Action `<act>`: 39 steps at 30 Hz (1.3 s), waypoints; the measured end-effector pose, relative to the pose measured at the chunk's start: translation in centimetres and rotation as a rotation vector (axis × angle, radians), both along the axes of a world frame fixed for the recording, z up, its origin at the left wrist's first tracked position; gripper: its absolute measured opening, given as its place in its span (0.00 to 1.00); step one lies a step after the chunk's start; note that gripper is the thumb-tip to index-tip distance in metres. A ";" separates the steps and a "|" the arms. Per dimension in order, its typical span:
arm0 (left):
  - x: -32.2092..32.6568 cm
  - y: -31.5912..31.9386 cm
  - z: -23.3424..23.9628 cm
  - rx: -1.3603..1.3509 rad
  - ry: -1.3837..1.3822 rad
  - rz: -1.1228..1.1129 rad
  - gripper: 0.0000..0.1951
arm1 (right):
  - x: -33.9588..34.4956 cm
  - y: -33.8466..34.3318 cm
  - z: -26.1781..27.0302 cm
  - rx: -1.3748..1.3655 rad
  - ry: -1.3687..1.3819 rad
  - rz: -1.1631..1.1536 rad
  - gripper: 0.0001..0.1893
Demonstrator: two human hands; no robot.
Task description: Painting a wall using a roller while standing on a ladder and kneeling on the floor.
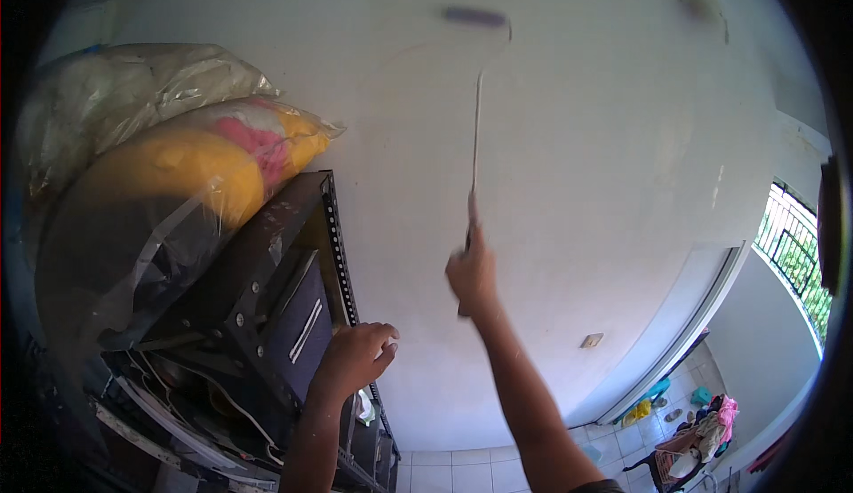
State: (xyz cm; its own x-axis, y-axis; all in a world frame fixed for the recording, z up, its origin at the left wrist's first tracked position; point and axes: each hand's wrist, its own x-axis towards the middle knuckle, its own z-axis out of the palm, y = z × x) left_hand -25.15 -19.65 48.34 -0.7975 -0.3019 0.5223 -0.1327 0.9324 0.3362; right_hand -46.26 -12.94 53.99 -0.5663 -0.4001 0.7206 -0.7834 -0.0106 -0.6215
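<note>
A paint roller [474, 16] with a purplish sleeve, blurred, lies against or close to the white wall [586, 160] near the top of the view. Its thin metal rod runs down to my right hand [472, 273], which grips the dark handle with one finger stretched along it. My left hand [363, 353] is empty, fingers loosely bent and apart, beside the edge of a dark metal shelf rack [340, 253]. Whether that hand touches the rack, I cannot tell.
Large clear plastic bags, one with yellow and pink stuffing [200, 160], rest on the rack at left. A wall outlet [591, 340] sits low on the wall. At lower right are a doorway, a basket heaped with clothes [686, 450], slippers on floor tiles and a barred window [793, 253].
</note>
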 end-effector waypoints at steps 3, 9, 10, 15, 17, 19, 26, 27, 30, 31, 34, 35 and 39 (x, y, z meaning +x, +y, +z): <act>0.6 0.0 -0.1 0.024 -0.033 0.029 0.07 | 2.9 1.6 -10.5 0.211 -0.149 -0.017 0.47; 0.2 -0.4 -0.5 -0.024 -0.072 0.142 0.08 | 3.5 3.6 -15.5 0.277 -0.050 -0.105 0.47; 0.2 -0.5 -0.7 -0.004 -0.069 0.159 0.08 | 2.6 3.3 -12.9 0.308 -0.085 -0.095 0.48; -0.1 -1.4 -2.0 0.084 -0.060 0.175 0.08 | -2.1 0.8 1.5 0.103 0.194 -0.101 0.54; -0.1 -1.9 -2.4 0.098 -0.097 0.221 0.09 | -3.1 -0.6 4.5 0.029 0.307 -0.098 0.56; 0.1 -2.9 -3.5 0.114 -0.114 0.248 0.10 | -1.9 -1.3 6.0 0.208 0.103 -0.127 0.58; 0.6 -3.0 -5.6 0.101 -0.132 0.400 0.08 | 1.2 -1.1 -11.3 0.228 0.015 0.023 0.57; 0.7 -2.9 -5.8 0.112 -0.140 0.404 0.08 | 1.9 0.0 -14.6 0.360 -0.071 0.019 0.56; 0.6 -2.3 -6.4 0.153 -0.226 0.423 0.09 | 3.1 4.8 -23.6 0.529 -0.120 -0.043 0.55; 0.3 -2.0 -7.0 0.165 -0.235 0.412 0.09 | 3.2 6.6 -25.9 0.593 -0.133 -0.077 0.55; 1.1 -1.1 -10.4 0.196 -0.220 0.407 0.07 | 4.1 10.4 -30.8 0.792 -0.227 -0.114 0.55; 1.6 -0.4 -11.7 0.227 -0.256 0.394 0.07 | 4.0 11.9 -32.8 0.816 -0.224 -0.135 0.55; 3.1 1.0 -16.5 0.462 -0.210 0.384 0.05 | 2.8 17.1 -38.9 0.902 -0.263 -0.208 0.54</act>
